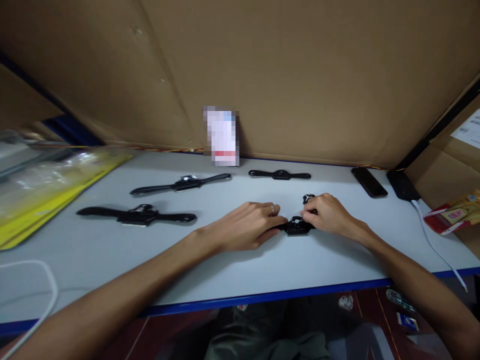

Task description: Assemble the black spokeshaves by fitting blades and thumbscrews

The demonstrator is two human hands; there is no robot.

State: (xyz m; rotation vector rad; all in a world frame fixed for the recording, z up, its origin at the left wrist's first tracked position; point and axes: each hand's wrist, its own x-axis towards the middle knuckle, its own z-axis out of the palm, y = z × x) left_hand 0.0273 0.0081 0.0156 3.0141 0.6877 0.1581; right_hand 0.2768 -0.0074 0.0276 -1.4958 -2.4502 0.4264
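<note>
A black two-handled tool [296, 226] lies on the white table [240, 270] between my hands. My left hand [245, 226] lies over its left handle, fingers curled on it; a ring shows on one finger. My right hand [327, 214] covers its right handle, and the fingertips pinch a small screw at the tool's middle. A small black part [308, 198] rests just beyond my right hand. Both handles are hidden under my hands.
Three more black two-handled tools lie on the table: one at the far middle [279, 174], one left of it [182, 184], one nearer left [137, 215]. Yellow packaging [48, 190] at left. A dark phone [369, 182], a charger with white cable [403, 185], cardboard wall behind.
</note>
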